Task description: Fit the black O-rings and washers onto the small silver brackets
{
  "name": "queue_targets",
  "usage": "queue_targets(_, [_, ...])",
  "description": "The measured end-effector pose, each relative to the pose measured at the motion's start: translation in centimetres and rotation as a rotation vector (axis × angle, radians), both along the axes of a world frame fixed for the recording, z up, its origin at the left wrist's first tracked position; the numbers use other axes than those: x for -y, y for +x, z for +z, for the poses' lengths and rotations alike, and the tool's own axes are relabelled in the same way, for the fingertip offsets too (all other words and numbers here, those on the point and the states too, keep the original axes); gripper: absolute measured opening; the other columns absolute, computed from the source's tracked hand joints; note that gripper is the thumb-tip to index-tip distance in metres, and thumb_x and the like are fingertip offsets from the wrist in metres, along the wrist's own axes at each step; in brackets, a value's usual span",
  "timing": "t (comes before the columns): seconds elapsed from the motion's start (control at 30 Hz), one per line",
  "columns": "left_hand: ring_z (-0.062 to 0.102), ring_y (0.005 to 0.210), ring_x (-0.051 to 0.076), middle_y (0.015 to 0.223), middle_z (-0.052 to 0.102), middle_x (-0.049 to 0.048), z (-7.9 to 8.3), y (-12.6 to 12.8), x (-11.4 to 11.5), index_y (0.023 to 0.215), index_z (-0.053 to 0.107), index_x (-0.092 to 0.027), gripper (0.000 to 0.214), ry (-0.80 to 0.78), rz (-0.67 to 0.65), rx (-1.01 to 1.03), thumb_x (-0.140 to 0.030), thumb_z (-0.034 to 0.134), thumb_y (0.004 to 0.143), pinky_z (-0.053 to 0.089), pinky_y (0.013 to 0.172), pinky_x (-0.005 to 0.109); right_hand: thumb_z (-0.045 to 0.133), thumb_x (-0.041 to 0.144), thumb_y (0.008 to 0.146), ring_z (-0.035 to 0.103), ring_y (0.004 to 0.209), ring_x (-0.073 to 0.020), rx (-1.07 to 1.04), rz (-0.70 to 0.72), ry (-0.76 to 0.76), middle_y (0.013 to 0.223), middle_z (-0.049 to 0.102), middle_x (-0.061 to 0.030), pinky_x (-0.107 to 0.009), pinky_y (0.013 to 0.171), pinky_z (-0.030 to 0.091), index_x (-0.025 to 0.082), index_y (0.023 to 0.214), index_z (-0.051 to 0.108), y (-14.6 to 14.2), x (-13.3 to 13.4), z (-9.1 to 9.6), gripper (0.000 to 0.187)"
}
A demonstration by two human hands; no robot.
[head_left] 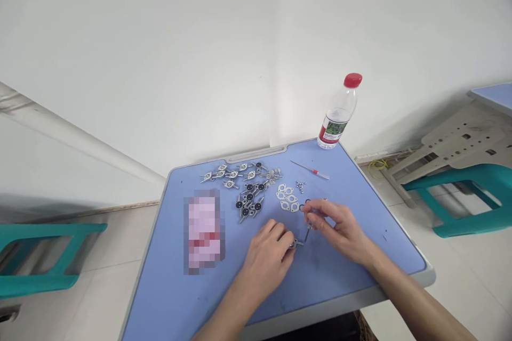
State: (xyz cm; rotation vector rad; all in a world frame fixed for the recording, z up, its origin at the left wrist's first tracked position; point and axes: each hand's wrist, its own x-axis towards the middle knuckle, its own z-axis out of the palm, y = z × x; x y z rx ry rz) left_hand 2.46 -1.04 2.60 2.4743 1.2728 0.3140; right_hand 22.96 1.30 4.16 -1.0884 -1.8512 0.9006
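Note:
My left hand point(269, 253) rests on the blue table with its fingers curled round a small metal fitting with a flange point(296, 244), mostly covered by the fingers. To its right, my right hand point(338, 225) is closed in a pinch. A thin dark rod point(307, 234) runs down from its fingertips towards the fitting; what kind of tool it is cannot be made out. Dark rings point(303, 207) lie by the right fingertips. Just beyond are several flat metal flange plates point(285, 205) and a little heap of tiny screws point(300, 187).
Several metal fittings point(229, 175) lie at the back, others with black discs point(249, 197) nearer. A screwdriver point(314, 171) and a red-capped bottle point(336, 117) stand or lie at the back right. A blurred pink item point(204, 229) is left on the table point(168, 298). Green stools point(468, 202) flank it.

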Motion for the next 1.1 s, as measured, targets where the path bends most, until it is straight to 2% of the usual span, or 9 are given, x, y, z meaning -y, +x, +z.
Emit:
queue_targets(0.2, [0.049,0.081,0.021,0.083,0.057,0.003,-0.5,0.2,0.0,0.078,0.054,-0.02,0.013,0.03,-0.003,0.016,-0.01,0.054,0.085,0.041,0.064,0.034,0.043,0.024,0.098,0.061,0.069,-0.0135,0.039,0.048,0.056,0.082,0.065,-0.003,-0.025,0.063,0.05,0.022,0.103,0.058,-0.4,0.1,0.5,0.016])
queue_targets(0.5, [0.048,0.08,0.02,0.08,0.057,0.0021,-0.8,0.2,-0.1,0.075,0.052,-0.02,0.016,-0.024,0.026,0.103,-0.007,0.056,0.083,0.041,0.065,0.033,0.045,0.02,0.097,0.061,0.072,-0.0141,0.091,0.065,0.071,0.085,0.065,-0.0031,-0.025,0.066,0.05,0.023,0.105,0.057,-0.5,0.1,0.4,0.015])
queue_targets(0.73, [0.048,0.082,0.019,0.079,0.056,0.0012,-0.6,0.0,-0.6,0.075,0.051,-0.02,0.017,-0.051,0.104,0.199,-0.005,0.055,0.083,0.041,0.07,0.031,0.045,0.025,0.097,0.06,0.068,-0.0147,0.125,-0.04,0.044,0.078,0.065,-0.0017,-0.026,0.064,0.049,0.023,0.102,0.059,-0.3,-0.2,0.2,0.015])
queue_targets(0.87, [0.048,0.083,0.018,0.08,0.057,0.0004,-0.5,-0.1,-1.1,0.077,0.053,-0.02,0.015,-0.055,0.139,0.234,-0.006,0.055,0.083,0.04,0.072,0.031,0.047,0.028,0.096,0.058,0.064,-0.0136,0.074,-0.088,0.0,0.079,0.065,-0.0018,-0.026,0.06,0.047,0.022,0.102,0.06,-0.2,-0.3,-0.4,0.015])
queue_targets(0.97, [0.048,0.082,0.018,0.08,0.057,0.0001,-0.7,-0.1,-1.3,0.077,0.054,-0.02,0.014,-0.053,0.144,0.261,-0.007,0.056,0.083,0.04,0.072,0.03,0.048,0.027,0.095,0.055,0.061,-0.013,0.083,-0.072,-0.011,0.071,0.061,0.0,-0.025,0.057,0.044,0.021,0.1,0.061,-0.3,-0.4,-0.7,0.016])
queue_targets(1.1, [0.049,0.081,0.018,0.08,0.057,-0.0001,-1.1,0.0,-1.3,0.076,0.052,-0.02,0.014,-0.036,0.156,0.274,-0.007,0.056,0.081,0.039,0.073,0.031,0.048,0.023,0.093,0.048,0.055,-0.0115,0.219,0.034,-0.04,0.064,0.057,0.0021,-0.023,0.054,0.039,0.02,0.099,0.063,-0.7,-0.6,-1.1,0.016])
